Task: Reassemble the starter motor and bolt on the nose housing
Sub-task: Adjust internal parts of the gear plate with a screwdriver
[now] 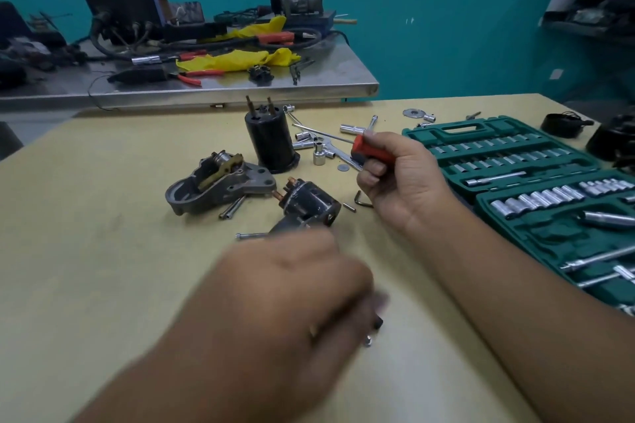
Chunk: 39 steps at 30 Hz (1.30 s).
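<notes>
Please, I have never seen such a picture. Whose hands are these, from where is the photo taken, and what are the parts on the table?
No machine is here: a person works with bare hands, and a camera on the head looks down at them. The right hand grips a red-handled screwdriver. The left hand is blurred; what it holds I cannot tell. On the beige table lie starter motor pieces: a grey nose housing, a black cylindrical body standing upright, and a small black solenoid. Loose bolts and sockets lie around. On the right is an open green socket set case.

- Bare table (pixel 103 251) lies open toward 8 o'clock.
- Nose housing (pixel 220 187), solenoid (pixel 311 201), loose sockets (pixel 319 149) crowd 12 o'clock.
- Socket case (pixel 536 189) walls off 3 o'clock.
</notes>
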{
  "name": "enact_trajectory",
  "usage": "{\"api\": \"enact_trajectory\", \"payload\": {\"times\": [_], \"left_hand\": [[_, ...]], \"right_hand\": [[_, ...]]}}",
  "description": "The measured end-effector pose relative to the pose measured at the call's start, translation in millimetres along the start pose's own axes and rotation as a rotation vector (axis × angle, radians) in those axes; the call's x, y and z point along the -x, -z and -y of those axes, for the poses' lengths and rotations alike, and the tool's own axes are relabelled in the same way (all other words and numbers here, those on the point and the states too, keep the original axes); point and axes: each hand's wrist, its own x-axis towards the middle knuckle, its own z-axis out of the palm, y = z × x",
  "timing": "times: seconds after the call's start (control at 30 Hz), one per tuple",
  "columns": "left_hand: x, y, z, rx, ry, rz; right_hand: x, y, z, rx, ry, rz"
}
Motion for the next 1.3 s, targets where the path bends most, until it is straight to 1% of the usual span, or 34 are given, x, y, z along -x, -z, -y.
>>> {"api": "enact_trajectory", "payload": {"times": [0.07,0.13,0.17,0.23,0.3,0.37,0.4,0.43,0.47,0.5,0.53,0.57,0.6,0.63,0.7,0.77,0.87,0.9,0.97,1.03,1.17,1.3], "left_hand": [[17.8,-10.7,-14.9,0.017,-0.002,0.218],[25.4,-20.8,-17.1,0.020,0.075,0.371],[26.7,-25.4,-16.0,0.023,0.098,0.408],[28.0,-33.8,-13.6,0.008,0.075,0.402],[27.5,-42.9,-16.6,-0.048,0.028,0.432],[24.0,-45.3,-19.7,-0.037,-0.029,0.447],[16.2,-40.9,-14.4,-0.040,-0.049,0.409],[4.0,-33.6,-1.7,-0.075,-0.013,0.379],[-12.4,-27.1,18.5,-0.129,0.062,0.264],[-31.0,-22.7,43.6,-0.067,0.203,0.111],[-50.1,-20.6,71.0,0.132,0.365,-0.069],[-68.5,-23.3,100.0,0.374,0.502,-0.281],[-84.0,-27.6,121.4,0.579,0.626,-0.440],[-91.5,-37.8,137.7,0.743,0.715,-0.505],[-87.2,-65.4,155.2,0.977,0.833,-0.477],[-68.5,-81.2,158.2,1.107,0.851,-0.407],[-51.1,-84.0,160.3,1.290,0.875,-0.465],[-49.9,-82.6,157.3,1.311,0.869,-0.477],[-51.3,-80.0,148.2,1.290,0.865,-0.473],[-51.9,-77.7,142.5,1.242,0.867,-0.468],[-54.8,-74.4,139.6,1.200,0.900,-0.500],[-50.8,-71.2,140.5,1.162,0.847,-0.396]], "right_hand": [[-0.1,1.3,0.0,0.003,-0.006,-0.004],[0.4,1.5,-0.8,0.004,-0.012,-0.008],[0.6,1.6,-0.8,0.003,-0.014,-0.007],[-0.4,3.0,-0.1,-0.002,-0.011,-0.002],[-2.6,5.0,0.1,-0.002,0.000,0.002],[-4.8,6.7,-2.5,0.013,0.014,0.003],[-5.7,7.2,-4.5,0.021,0.020,0.004],[-6.4,7.8,-6.9,0.027,0.023,0.004],[-7.1,8.6,-9.3,0.030,0.026,0.004],[-7.7,9.7,-11.1,0.033,0.032,0.003],[-7.9,10.7,-12.7,0.037,0.039,-0.006],[-7.1,11.7,-14.1,0.043,0.048,-0.020],[-5.7,12.3,-15.4,0.045,0.056,-0.036],[-4.0,13.7,-16.7,0.045,0.061,-0.045],[1.0,15.5,-20.0,0.072,0.069,-0.020],[6.8,15.1,-20.6,0.157,0.088,0.023],[7.4,15.6,-24.3,0.237,0.095,0.028],[6.5,16.0,-26.0,0.236,0.100,0.024],[7.1,15.1,-27.5,0.254,0.105,0.032],[9.9,14.5,-28.4,0.276,0.109,0.075],[10.3,16.0,-27.5,0.277,0.106,0.125],[9.5,17.0,-28.3,0.333,0.115,0.134]]}}
